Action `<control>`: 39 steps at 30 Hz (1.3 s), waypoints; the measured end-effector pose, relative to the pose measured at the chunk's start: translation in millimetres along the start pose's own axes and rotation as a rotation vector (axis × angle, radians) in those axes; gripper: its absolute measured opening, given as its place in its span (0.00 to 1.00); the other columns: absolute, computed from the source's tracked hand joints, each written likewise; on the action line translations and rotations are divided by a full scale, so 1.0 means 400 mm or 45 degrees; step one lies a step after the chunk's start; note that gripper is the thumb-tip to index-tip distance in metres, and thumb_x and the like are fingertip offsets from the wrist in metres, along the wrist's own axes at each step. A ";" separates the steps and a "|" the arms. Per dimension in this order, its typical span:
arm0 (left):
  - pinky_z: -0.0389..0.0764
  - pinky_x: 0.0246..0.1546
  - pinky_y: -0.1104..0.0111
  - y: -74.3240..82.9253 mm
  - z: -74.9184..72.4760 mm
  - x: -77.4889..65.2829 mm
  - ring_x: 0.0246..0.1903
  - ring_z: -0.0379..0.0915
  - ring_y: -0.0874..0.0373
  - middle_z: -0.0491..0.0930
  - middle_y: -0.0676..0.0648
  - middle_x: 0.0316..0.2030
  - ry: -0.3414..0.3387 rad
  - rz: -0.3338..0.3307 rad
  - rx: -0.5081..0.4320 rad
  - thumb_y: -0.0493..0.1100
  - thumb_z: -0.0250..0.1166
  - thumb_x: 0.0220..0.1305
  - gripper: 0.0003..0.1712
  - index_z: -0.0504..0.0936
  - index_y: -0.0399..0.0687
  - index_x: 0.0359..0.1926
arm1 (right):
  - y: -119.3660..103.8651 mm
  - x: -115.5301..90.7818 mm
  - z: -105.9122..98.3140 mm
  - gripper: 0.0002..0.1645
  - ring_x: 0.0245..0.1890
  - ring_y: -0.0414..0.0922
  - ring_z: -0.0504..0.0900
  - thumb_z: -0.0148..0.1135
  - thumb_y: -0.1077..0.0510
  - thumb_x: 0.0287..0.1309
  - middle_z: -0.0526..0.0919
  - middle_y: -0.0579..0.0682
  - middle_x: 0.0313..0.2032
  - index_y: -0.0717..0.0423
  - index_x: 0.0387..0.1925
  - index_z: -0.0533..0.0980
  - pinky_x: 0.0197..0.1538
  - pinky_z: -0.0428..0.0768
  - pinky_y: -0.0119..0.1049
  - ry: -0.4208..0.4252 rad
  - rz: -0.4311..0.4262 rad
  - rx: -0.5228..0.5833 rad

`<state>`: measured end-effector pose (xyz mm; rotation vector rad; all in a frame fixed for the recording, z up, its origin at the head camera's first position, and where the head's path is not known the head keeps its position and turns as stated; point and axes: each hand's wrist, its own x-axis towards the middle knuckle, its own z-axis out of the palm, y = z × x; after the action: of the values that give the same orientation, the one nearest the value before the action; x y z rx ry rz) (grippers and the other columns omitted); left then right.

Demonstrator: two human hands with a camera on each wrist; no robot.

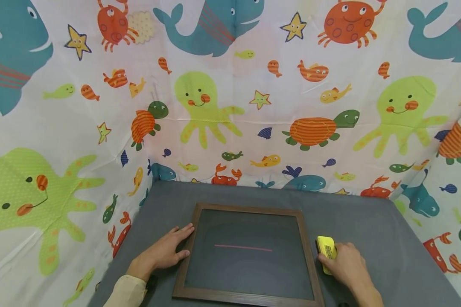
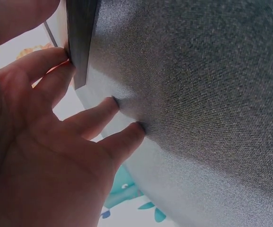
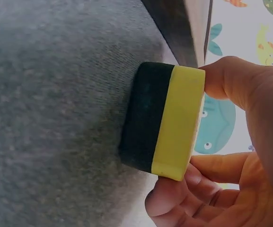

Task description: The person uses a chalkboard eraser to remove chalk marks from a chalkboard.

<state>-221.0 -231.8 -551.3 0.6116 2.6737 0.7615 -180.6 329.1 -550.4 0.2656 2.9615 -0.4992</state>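
A small chalkboard (image 1: 249, 275) with a brown wooden frame lies on the grey table, bearing one thin pink chalk line (image 1: 243, 247) across its middle. My left hand (image 1: 163, 251) rests by the left side of the frame. In the left wrist view two of its fingertips touch the frame edge (image 2: 81, 42), and two others press on the grey cloth. Right of the board, my right hand (image 1: 347, 265) grips a yellow and black chalkboard eraser (image 1: 326, 247) between thumb and fingers. The right wrist view shows the eraser (image 3: 162, 118) with its black side facing the cloth.
Grey cloth (image 1: 353, 217) covers the table around the board. A white curtain (image 1: 223, 166) printed with sea animals stands along the back and both sides. Dark objects, partly hidden, show near both wrists.
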 end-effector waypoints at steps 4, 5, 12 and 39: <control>0.59 0.78 0.29 0.002 -0.005 0.001 0.82 0.49 0.22 0.58 0.41 0.86 -0.003 0.009 0.000 0.44 0.72 0.76 0.44 0.63 0.42 0.85 | -0.012 0.003 -0.019 0.46 0.34 0.53 0.76 0.73 0.36 0.60 0.78 0.61 0.35 0.79 0.50 0.80 0.34 0.77 0.47 0.029 0.000 0.002; 0.59 0.78 0.29 0.002 -0.007 0.000 0.82 0.49 0.22 0.58 0.41 0.86 -0.003 0.008 -0.001 0.44 0.72 0.76 0.44 0.64 0.42 0.85 | -0.018 0.004 -0.026 0.45 0.34 0.53 0.76 0.73 0.36 0.59 0.78 0.60 0.34 0.78 0.49 0.80 0.33 0.77 0.47 0.044 -0.003 0.005; 0.59 0.78 0.28 -0.003 -0.011 -0.001 0.82 0.49 0.22 0.58 0.42 0.86 0.006 -0.014 -0.013 0.44 0.73 0.75 0.45 0.64 0.43 0.85 | -0.084 0.004 -0.076 0.33 0.26 0.48 0.76 0.74 0.35 0.60 0.78 0.53 0.28 0.65 0.36 0.82 0.26 0.74 0.41 0.104 -0.046 0.022; 0.58 0.77 0.26 -0.013 0.008 0.000 0.83 0.48 0.22 0.57 0.44 0.87 0.003 -0.018 -0.036 0.44 0.72 0.76 0.44 0.64 0.45 0.86 | -0.313 -0.017 0.042 0.29 0.25 0.47 0.76 0.77 0.38 0.56 0.78 0.50 0.25 0.60 0.31 0.80 0.28 0.76 0.42 0.075 -0.154 0.034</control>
<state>-221.4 -234.7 -556.8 0.5848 2.6620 0.7955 -196.6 206.1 -525.9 0.1054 3.0439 -0.5547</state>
